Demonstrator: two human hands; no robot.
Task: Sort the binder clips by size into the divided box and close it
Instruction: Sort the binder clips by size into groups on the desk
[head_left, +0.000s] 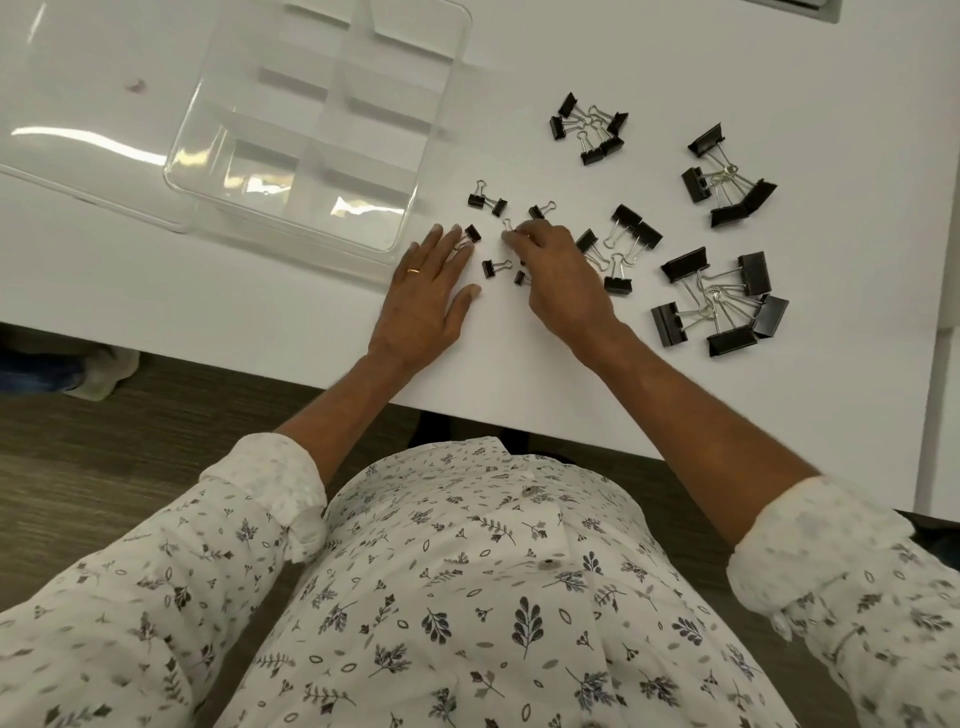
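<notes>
A clear divided box (311, 130) lies open and empty on the white table, its lid (78, 104) flat to the left. Black binder clips lie in groups to its right: tiny clips (488, 200) near my hands, small ones (589, 127) farther back, medium ones (626, 244), large ones (727, 176) and the largest (719, 304) on the right. My left hand (428, 296) rests flat, its fingertips touching a tiny clip (471, 233). The fingers of my right hand (556, 270) pinch the wire handle of a tiny clip (508, 227).
The table's front edge (260, 358) runs just below my wrists, with dark floor beneath. A second white surface (940, 415) adjoins on the right. A small reddish mark (137, 84) shows under the lid.
</notes>
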